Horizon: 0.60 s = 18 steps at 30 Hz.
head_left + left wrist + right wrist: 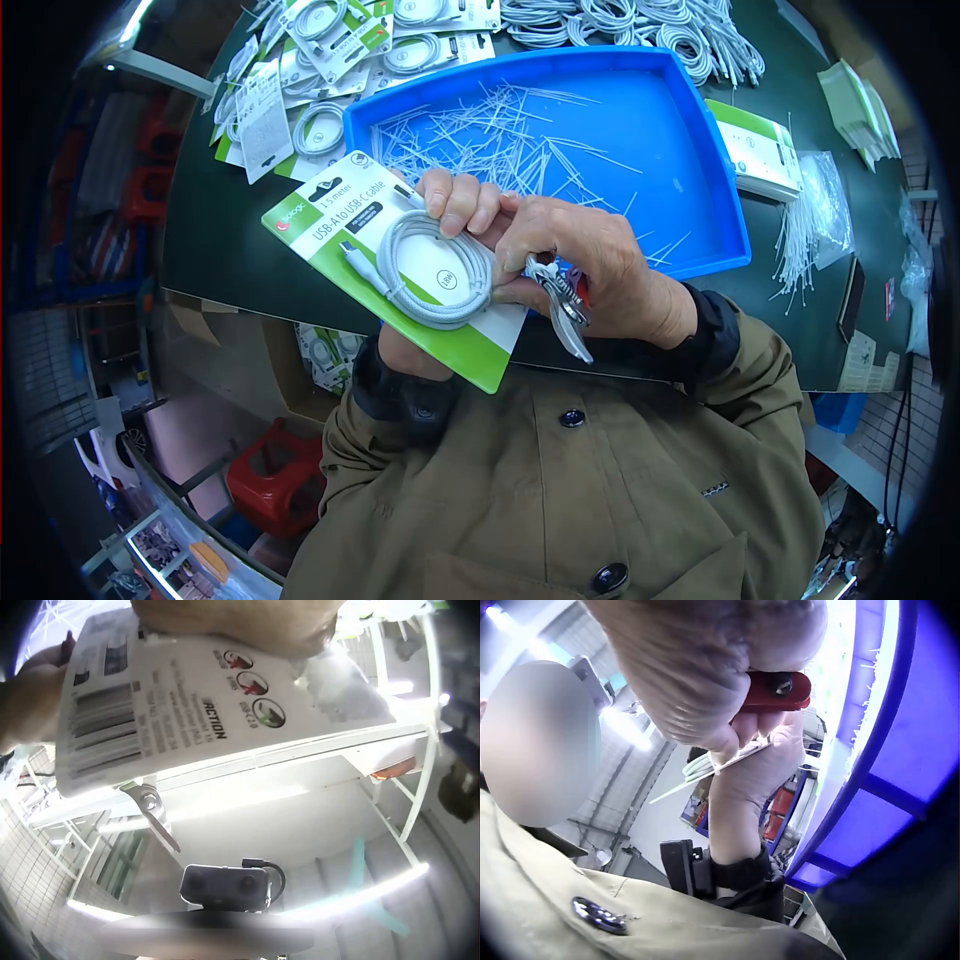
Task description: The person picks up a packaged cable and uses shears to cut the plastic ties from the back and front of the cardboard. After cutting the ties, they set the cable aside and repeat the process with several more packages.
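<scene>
A white and green card labelled USB-A to USB-C cable carries a coiled pale cable. My left hand holds the card from behind, its fingers curled over the upper edge beside the coil. At the card's right side my right hand grips pliers, jaws pointing down, its fingertips close to the left hand's. The red handle of the pliers shows in the right wrist view. The printed back of the card faces the left wrist camera.
A blue tray with many thin white ties stands behind the hands. Carded cables lie at the back left, bundled cables at the back. To the right are stacked cards, more ties and a plastic bag.
</scene>
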Each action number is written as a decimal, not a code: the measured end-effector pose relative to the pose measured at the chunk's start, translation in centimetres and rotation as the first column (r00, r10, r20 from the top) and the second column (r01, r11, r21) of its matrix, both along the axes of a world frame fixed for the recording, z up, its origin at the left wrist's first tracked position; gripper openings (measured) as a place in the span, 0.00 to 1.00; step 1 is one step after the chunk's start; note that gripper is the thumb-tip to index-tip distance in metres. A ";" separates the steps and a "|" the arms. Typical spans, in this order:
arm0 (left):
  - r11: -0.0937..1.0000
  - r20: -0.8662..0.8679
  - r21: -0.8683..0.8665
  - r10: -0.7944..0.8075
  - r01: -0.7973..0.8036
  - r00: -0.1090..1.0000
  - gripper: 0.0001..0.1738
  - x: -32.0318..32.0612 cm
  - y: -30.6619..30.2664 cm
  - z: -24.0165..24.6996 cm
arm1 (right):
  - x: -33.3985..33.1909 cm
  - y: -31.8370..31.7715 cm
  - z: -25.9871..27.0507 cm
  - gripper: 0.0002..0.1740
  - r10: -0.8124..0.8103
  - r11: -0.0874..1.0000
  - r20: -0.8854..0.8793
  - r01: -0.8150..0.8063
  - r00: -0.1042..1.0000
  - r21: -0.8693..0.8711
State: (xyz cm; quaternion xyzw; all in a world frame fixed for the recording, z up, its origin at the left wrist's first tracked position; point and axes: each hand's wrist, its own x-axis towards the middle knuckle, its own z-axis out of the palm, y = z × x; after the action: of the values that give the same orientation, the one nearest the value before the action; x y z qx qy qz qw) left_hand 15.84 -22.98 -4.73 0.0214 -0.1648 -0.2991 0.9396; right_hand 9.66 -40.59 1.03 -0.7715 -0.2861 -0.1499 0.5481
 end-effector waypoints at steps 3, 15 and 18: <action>0.990 -0.062 0.113 0.086 -0.079 0.994 0.30 0.0 0.6 3.7 | -0.4 -0.3 0.3 0.22 0.043 0.999 -0.037 -0.044 0.998 -0.030; 0.286 0.472 0.548 0.670 -0.786 0.573 0.28 1.2 26.0 1.3 | -0.7 -5.0 1.4 0.16 -0.239 0.963 -0.288 0.190 0.927 -0.189; -0.350 0.571 0.778 0.740 -0.523 0.354 0.27 -0.7 32.8 -0.1 | -0.6 -5.6 1.7 0.19 -0.256 0.962 -0.356 0.201 0.899 -0.185</action>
State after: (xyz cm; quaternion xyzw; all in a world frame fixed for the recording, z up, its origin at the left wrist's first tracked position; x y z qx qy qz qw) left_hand 15.10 9.80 -4.78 0.6413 0.1840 0.2578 0.6988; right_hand 9.09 -46.21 2.69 -0.8515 -0.0931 -0.0415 0.5143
